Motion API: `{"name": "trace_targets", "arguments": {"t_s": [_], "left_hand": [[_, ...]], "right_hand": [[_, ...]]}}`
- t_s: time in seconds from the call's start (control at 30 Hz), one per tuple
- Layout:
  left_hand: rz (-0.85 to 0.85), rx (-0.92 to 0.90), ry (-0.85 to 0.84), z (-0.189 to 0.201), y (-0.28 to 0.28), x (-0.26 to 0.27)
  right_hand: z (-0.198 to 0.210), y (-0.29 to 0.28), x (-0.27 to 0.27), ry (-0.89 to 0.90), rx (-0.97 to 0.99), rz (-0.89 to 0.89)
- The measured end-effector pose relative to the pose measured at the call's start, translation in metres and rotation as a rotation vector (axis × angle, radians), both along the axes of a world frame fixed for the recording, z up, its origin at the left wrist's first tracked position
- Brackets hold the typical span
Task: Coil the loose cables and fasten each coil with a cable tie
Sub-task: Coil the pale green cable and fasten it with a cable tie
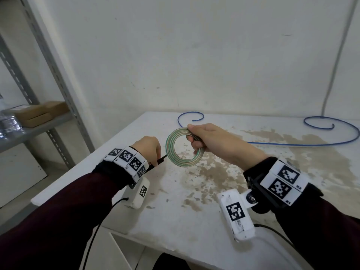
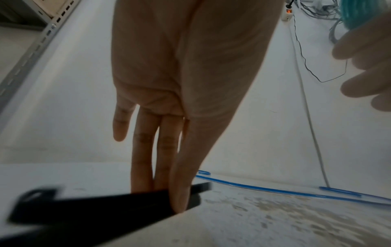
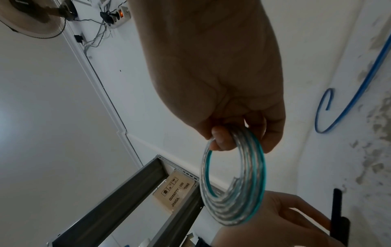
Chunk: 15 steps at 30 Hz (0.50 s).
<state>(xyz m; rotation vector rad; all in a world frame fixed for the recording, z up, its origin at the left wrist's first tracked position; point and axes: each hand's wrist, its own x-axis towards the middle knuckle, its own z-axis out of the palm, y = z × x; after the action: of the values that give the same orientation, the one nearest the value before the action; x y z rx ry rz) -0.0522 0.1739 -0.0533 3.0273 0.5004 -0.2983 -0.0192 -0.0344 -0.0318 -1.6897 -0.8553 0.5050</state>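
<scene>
1. One coiled clear cable with a green stripe [image 1: 184, 149] is hanging above the white table [image 1: 253, 191]; the right hand [image 1: 212, 142] is gripping its right side, thumb and fingers curled round the turns.
2. One black cable tie [image 1: 158, 162] is being pinched in the left hand [image 1: 147, 150], just left of the coil and apart from it; in the left wrist view the thumb and straight fingers [image 2: 141, 167] are pressing the strap [image 2: 105, 205] between them.
3. One loose blue cable [image 1: 311, 144] is lying uncoiled along the table's far side, both ends curling near the wall.
4. One metal shelf rack [image 1: 48, 65] is standing off the table's left edge, carrying two stacked cardboard boxes [image 1: 37, 114].
5. The stained tabletop beneath both hands is lying open to its near edge.
</scene>
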Motion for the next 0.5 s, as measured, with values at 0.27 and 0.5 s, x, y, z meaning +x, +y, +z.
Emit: {"name": "trace_targets", "arguments": {"t_s": [0.27,0.5], "left_hand": [[-0.011,0.038,0.029,-0.005,-0.005,-0.002],[-0.044,0.052,-0.084,0.023,-0.017,-0.003]], "right_hand": [[-0.005,-0.002,0.002,-0.030,-0.039,0.028],[0.006,-0.015,0.016,-0.034,-0.017,0.028]]}}
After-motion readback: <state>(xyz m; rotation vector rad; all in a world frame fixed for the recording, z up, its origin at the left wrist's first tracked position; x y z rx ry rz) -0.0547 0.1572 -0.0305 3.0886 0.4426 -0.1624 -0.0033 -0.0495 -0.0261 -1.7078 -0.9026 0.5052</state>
